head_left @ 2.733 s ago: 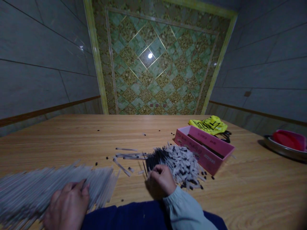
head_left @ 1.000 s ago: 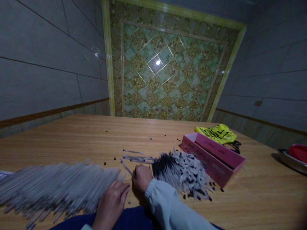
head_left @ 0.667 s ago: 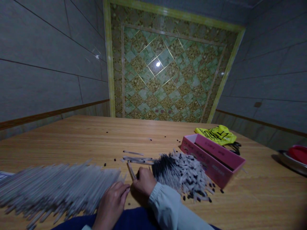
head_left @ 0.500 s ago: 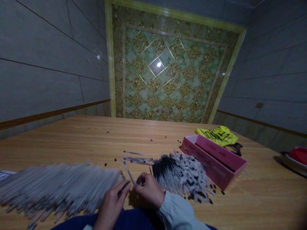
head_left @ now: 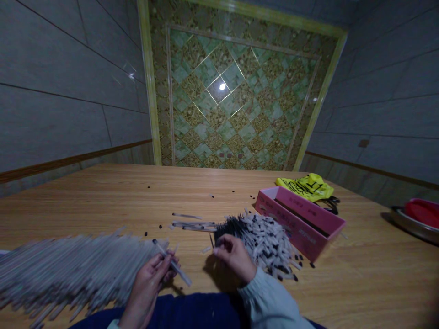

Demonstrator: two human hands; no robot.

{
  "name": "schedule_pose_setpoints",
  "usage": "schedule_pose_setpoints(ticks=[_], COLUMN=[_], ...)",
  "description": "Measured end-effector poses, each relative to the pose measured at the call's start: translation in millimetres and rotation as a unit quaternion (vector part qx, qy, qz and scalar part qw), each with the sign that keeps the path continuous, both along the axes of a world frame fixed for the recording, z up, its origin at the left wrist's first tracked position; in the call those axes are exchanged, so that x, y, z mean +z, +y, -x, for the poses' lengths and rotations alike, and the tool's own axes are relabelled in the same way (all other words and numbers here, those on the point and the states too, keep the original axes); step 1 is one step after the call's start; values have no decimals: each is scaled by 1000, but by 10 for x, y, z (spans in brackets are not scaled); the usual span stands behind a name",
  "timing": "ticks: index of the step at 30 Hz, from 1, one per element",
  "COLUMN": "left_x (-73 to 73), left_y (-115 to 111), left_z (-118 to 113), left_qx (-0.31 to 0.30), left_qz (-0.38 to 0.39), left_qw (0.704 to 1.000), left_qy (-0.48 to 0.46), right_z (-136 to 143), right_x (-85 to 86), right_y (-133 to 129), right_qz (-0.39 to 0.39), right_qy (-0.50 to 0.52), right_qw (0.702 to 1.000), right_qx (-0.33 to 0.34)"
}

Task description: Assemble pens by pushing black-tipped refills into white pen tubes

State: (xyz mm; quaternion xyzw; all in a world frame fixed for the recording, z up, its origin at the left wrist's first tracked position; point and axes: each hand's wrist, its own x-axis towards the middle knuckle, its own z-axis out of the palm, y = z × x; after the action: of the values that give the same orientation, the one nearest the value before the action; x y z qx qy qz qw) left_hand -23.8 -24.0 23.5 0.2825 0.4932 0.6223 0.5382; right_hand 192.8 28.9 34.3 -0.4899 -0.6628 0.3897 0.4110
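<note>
My left hand point(head_left: 152, 278) is closed around a slim translucent pen point(head_left: 178, 269) with a dark end, held slantwise over the table's near edge. Just right of it, my right hand point(head_left: 235, 256) is raised with fingers curled and thumb against them; whether anything small is in the pinch is hidden. It is at the left side of a heap of short white and black pen parts point(head_left: 264, 242), whose thin dark ends point left. Left of my left hand lies a broad stack of long translucent tubes point(head_left: 85, 265), like pen barrels.
Several loose pens point(head_left: 194, 225) lie beyond my hands, among small black bits point(head_left: 160, 226). A pink open box point(head_left: 295, 224) stands behind the heap, with a yellow bag point(head_left: 305, 187) behind it. A red basin point(head_left: 423, 212) is at the far right.
My hands have come apart. The left has turned with the pen in it, tilting its dark end up and left. The right has moved right to the heap, and the view has shifted slightly.
</note>
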Motion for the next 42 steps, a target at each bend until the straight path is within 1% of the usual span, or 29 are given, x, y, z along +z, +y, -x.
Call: schedule_pose_setpoints(ticks=[1, 2, 3, 4, 5, 7, 10, 11, 13, 14, 15, 17, 18, 19, 20, 21, 22, 24, 25, 28, 31, 33, 34, 36, 39, 42], left_x=[12, 18, 18, 12, 0, -29, -68, -75, -77, -72, -64, -44, -33, -22, -11, -3, 4, 13, 16, 14, -1, -19, -29, -51, -75, -81], left_y=[-3, -3, -1, 4, 11, 26, 41, 43, 40, 36, 30, 18, 11, 5, 0, -5, -10, -17, -21, -32, -41, -44, -43, -40, -37, -39], left_z=[-2, -5, -8, -10, -11, -7, 3, 5, 2, -3, -9, -25, -32, -37, -41, -43, -44, -44, -45, -49, -53, -53, -51, -46, -38, -36], left_qx=[0, -2, -4, -5, -8, -14, -23, -24, -28, -31, -34, -41, -44, -46, -48, -50, -52, -57, -62, -82, -122, -148, -154, -153, -131, -110], left_qz=[1, 1, 0, -2, -5, -11, -12, -10, -3, -2, -3, -12, -15, -15, -13, -11, -11, -16, -22, -39, -56, -57, -56, -54, -46, -30], left_qw=[1000, 1000, 1000, 1000, 1000, 1000, 999, 999, 999, 999, 999, 999, 999, 999, 999, 999, 998, 998, 997, 996, 991, 987, 986, 986, 990, 993], left_qy=[-1, -2, -3, -5, -7, -12, -22, -24, -27, -26, -23, -14, -9, -3, 4, 11, 18, 28, 30, 23, -3, -23, -30, -36, -31, -23], right_z=[-130, -264, -397, -526, -646, -845, -989, -982, -866, -759, -622, -291, -115, 53, 205, 332, 431, 544, 563, 534, 479, 466, 469, 494, 558, 607], right_x=[88, 172, 249, 314, 365, 431, 471, 474, 455, 426, 381, 244, 157, 66, -24, -107, -180, -287, -323, -387, -427, -452, -463, -478, -479, -456], right_y=[97, 191, 279, 358, 426, 525, 568, 550, 460, 387, 298, 86, -26, -134, -232, -317, -385, -467, -483, -470, -434, -428, -432, -451, -489, -514], right_qz=[-63, -112, -130, -126, -119, -104, -89, -92, -107, -112, -110, -94, -73, -9, 65, 142, 223, 309, 335, 375, 413, 434, 437, 421, 371, 307], right_qy=[-75, -159, -256, -342, -365, -391, -404, -388, -314, -249, -214, -184, -155, -56, 37, 99, 143, 210, 234, 296, 341, 351, 348, 336, 318, 273], right_qw=[993, 973, 941, 905, 892, 877, 867, 875, 913, 942, 959, 975, 985, 995, 986, 962, 932, 886, 869, 819, 762, 739, 736, 750, 801, 863], right_qx=[-60, -123, -180, -220, -239, -260, -278, -275, -236, -193, -149, -78, -19, 78, 148, 211, 249, 274, 279, 317, 363, 379, 383, 384, 345, 292])
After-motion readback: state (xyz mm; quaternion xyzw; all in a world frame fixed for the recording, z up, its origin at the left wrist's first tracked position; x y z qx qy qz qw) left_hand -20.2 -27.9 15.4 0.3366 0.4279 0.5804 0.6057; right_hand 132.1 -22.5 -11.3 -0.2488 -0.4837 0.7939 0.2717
